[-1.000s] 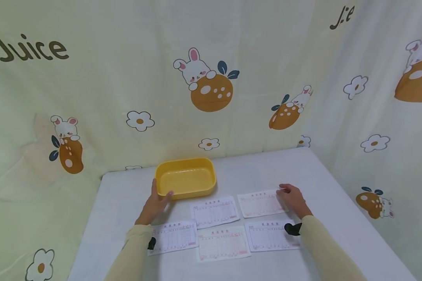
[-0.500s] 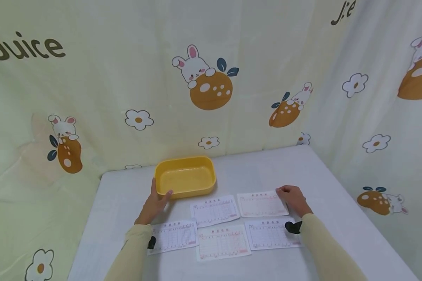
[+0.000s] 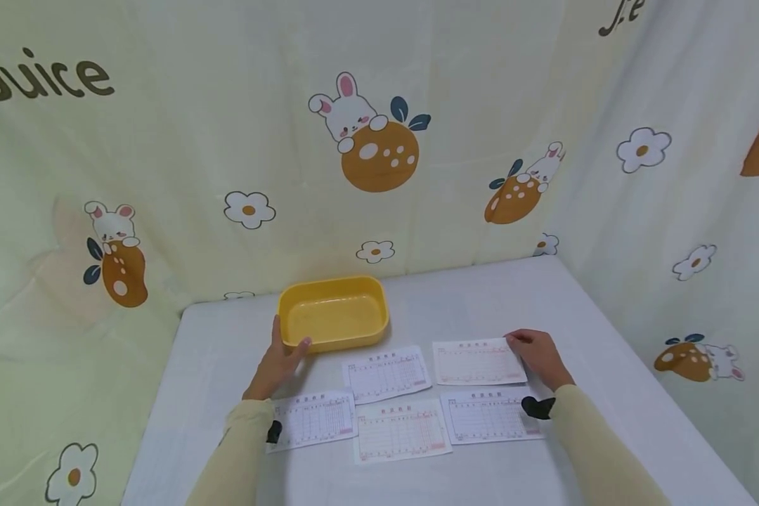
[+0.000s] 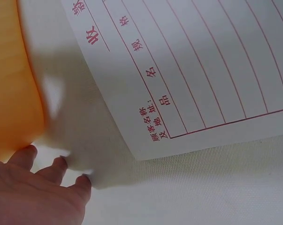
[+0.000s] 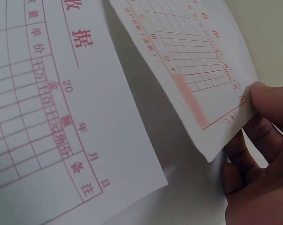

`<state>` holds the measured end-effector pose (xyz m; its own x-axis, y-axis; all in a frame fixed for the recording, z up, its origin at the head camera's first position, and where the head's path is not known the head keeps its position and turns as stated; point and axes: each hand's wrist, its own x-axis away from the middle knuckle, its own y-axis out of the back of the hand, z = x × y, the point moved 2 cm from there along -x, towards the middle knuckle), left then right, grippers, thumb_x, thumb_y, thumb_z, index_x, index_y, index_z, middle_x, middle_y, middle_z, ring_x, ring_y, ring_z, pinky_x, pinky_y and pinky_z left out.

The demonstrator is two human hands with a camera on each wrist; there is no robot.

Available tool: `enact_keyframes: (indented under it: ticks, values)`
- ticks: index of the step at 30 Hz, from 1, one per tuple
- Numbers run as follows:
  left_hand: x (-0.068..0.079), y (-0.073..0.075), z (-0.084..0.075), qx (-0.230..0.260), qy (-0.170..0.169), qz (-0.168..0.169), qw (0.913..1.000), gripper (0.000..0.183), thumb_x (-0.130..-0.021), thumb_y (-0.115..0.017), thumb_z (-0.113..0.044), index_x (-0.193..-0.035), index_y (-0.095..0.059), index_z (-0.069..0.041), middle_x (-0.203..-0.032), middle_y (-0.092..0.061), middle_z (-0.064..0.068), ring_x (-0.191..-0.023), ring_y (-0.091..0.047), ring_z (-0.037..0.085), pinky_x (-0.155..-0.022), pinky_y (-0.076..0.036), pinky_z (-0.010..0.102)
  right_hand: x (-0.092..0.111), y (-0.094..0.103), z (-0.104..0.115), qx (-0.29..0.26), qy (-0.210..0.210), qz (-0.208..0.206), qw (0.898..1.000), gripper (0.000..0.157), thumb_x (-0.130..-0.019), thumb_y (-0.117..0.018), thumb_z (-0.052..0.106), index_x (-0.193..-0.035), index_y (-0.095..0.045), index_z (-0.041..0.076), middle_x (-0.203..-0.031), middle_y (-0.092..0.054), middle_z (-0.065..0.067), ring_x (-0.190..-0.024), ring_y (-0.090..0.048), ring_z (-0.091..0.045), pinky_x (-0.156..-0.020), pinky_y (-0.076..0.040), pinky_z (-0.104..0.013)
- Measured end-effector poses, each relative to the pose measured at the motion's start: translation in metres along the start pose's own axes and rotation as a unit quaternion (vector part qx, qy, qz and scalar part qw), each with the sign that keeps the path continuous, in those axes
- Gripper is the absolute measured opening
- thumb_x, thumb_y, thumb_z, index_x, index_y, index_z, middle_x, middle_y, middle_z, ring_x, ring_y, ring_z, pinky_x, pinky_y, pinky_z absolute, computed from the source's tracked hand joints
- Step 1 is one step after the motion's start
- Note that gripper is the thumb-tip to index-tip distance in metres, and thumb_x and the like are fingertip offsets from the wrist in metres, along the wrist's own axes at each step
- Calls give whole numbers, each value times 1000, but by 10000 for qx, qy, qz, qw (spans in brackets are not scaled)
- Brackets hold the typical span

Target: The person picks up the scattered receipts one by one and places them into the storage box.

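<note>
My right hand (image 3: 540, 353) pinches the right edge of a red-printed receipt slip (image 3: 478, 364) in the back row. In the right wrist view the thumb lies on top of that receipt slip (image 5: 188, 56) with fingers beneath, its near corner raised from the table. Beside it lies another receipt slip (image 5: 85, 117), flat. My left hand (image 3: 275, 369) rests at the front left corner of a yellow plastic tray (image 3: 335, 346), one finger along its side and the thumb at its front. In the left wrist view the fingers (image 4: 57, 171) are relaxed next to the tray wall (image 4: 14, 89).
Another receipt slip (image 3: 387, 374) lies in front of the tray. A front row has a left receipt slip (image 3: 313, 422), a middle receipt slip (image 3: 401, 432) and a right receipt slip (image 3: 488, 416). A patterned curtain (image 3: 455, 176) stands behind the white table (image 3: 468, 299).
My right hand has taken hold of the back right receipt slip's edge and drawn it slightly to the right, raising that side. The left hand and tray keep their places.
</note>
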<state>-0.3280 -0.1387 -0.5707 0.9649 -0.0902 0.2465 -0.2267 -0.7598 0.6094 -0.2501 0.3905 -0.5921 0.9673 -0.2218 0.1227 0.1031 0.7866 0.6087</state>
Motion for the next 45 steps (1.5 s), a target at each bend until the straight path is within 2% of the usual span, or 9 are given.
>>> enact_keyframes:
  ticks: [8, 18, 22, 26, 30, 34, 40, 45]
  values:
    - [-6, 3, 6, 77, 77, -14, 9999, 107, -106, -58, -58, -171, 16, -17, -175, -11, 28, -157, -19, 54, -125, -15, 68, 3, 8, 6, -173, 268, -217, 9993, 42, -114, -55, 24, -134, -65, -12, -133, -65, -32, -122, -58, -45, -108, -45, -61]
    - [-3, 7, 2, 144, -88, -109, 9998, 105, -106, -59, -59, -172, 12, -17, -175, -13, 27, -157, -20, 54, -125, -16, 69, 2, 16, 7, -206, 390, -601, 9972, 46, -113, -56, 29, -134, -67, -11, -130, -68, -29, -119, -60, -35, -98, -46, -42]
    - [-11, 4, 11, 164, -255, -213, 9993, 110, -102, -60, -66, -173, 7, -16, -172, -20, 31, -153, -27, 57, -123, -21, 70, 1, 17, 11, -235, 404, -637, 9969, 47, -114, -56, 31, -136, -66, -10, -133, -67, -29, -121, -58, -35, -94, -45, -35]
    - [-27, -4, 28, 123, -439, -332, 9984, 115, -97, -61, -73, -173, 5, -16, -167, -28, 35, -148, -33, 60, -120, -26, 72, -1, 14, 20, -310, 391, -644, 9967, 48, -114, -55, 32, -137, -66, -9, -135, -66, -29, -120, -58, -34, -92, -46, -32]
    - [-32, -8, 33, 87, -450, -410, 9981, 118, -95, -60, -77, -173, 8, -19, -168, -28, 33, -149, -33, 59, -119, -27, 73, -7, 0, 39, -530, 258, -609, 9964, 48, -114, -54, 31, -139, -64, -8, -136, -65, -28, -118, -57, -33, -96, -46, -39]
    - [-20, -4, 21, 145, -340, -423, 9984, 115, -97, -61, -74, -173, 4, -18, -168, -28, 33, -149, -32, 59, -120, -25, 72, -18, -23, 66, -849, 169, -571, 9946, 46, -114, -54, 29, -138, -64, -8, -135, -64, -28, -115, -56, -32, -96, -46, -41]
    - [-6, 0, 9, 207, -193, -350, 9990, 107, -103, -61, -62, -173, 4, -13, -168, -25, 35, -151, -30, 59, -121, -25, 71, -41, -64, 111, -1214, 485, -687, 9890, 36, -111, -59, 20, -128, -70, -10, -124, -69, -26, -106, -57, -27, -90, -45, -34]
    - [-5, -2, 7, 205, -209, -424, 9987, 102, -105, -62, -55, -173, 1, -11, -169, -25, 33, -151, -31, 57, -122, -24, 69, -56, -103, 150, -1542, 662, -739, 9831, 30, -109, -62, 14, -121, -72, -11, -115, -72, -26, -98, -60, -26, -86, -46, -33]
